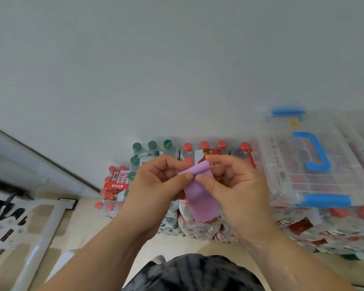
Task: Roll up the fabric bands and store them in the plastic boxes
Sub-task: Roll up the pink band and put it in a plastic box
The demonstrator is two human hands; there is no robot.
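A purple fabric band (202,201) hangs between both hands in mid-air, its upper end curled over into the start of a roll. My left hand (156,190) pinches the curled end from the left with thumb and fingers. My right hand (235,190) pinches it from the right, the thumb on the front of the band. The loose tail drops below the hands. A clear plastic box (286,177) with a blue handle and blue latches stands to the right, its lid on, resting on packs of bottles.
Shrink-wrapped packs of water bottles with red caps (204,144) and green caps (151,144) are stacked against the white wall, behind and below the hands. A white metal frame (42,227) and dark clutter lie at the left on the pale floor.
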